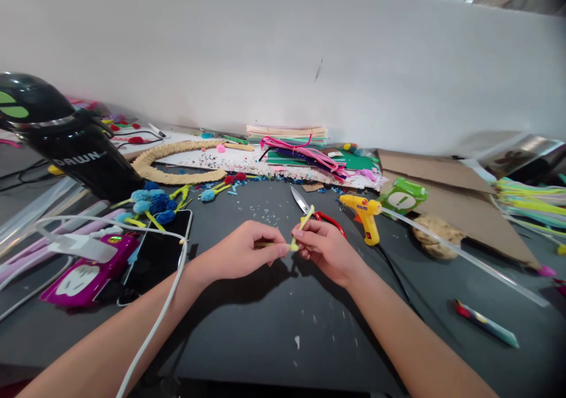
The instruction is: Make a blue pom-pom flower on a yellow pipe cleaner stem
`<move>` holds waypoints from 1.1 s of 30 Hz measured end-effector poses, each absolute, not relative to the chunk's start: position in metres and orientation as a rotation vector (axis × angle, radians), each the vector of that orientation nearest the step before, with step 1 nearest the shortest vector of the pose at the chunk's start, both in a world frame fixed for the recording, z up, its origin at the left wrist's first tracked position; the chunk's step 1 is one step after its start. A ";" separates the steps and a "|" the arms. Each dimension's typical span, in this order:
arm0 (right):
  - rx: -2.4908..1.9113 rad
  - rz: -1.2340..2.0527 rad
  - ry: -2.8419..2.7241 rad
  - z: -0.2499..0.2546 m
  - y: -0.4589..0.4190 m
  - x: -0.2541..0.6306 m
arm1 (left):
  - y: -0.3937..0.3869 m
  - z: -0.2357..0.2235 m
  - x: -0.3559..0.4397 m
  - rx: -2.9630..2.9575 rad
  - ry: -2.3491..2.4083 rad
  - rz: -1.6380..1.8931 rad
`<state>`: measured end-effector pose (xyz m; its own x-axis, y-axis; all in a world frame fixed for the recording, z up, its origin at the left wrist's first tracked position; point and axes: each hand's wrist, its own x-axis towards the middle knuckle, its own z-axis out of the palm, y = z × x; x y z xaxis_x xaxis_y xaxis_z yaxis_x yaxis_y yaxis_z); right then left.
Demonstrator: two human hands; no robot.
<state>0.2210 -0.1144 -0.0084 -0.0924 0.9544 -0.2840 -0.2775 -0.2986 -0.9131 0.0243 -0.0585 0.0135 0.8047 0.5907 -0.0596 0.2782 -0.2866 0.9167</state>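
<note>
Between my two hands is a yellow-green pipe cleaner, bent, with one end sticking up past my right fingers. My left hand is closed, thumb and forefinger pinching the piece near its bend. The fingers of my right hand are closed round the upright part. Just beyond the right hand lie scissors with red handles, partly hidden by that hand. A yellow glue gun with a clear glue stick in its back rests to the right.
At left stand a black bottle, a magenta power bank and a phone; a white cable crosses my left forearm. Blue pom-pom flowers, a beige ring, pipe cleaner bundles, cardboard and a pen lie around.
</note>
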 end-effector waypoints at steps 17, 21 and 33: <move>-1.176 1.329 -1.144 0.002 -0.131 0.205 | -0.053 0.002 0.029 1.960 0.971 0.660; -1.148 1.418 -1.076 -0.003 -0.128 0.204 | -0.052 0.006 0.027 1.882 0.906 0.696; -1.201 1.497 -1.219 -0.010 -0.115 0.223 | -0.061 0.019 0.021 1.857 0.732 0.506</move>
<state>0.2227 -0.1148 -0.0104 -0.1873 0.9686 -0.1637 -0.0363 -0.1734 -0.9842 0.0210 -0.0608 0.0191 0.7258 0.6878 0.0113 0.2540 -0.2833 0.9248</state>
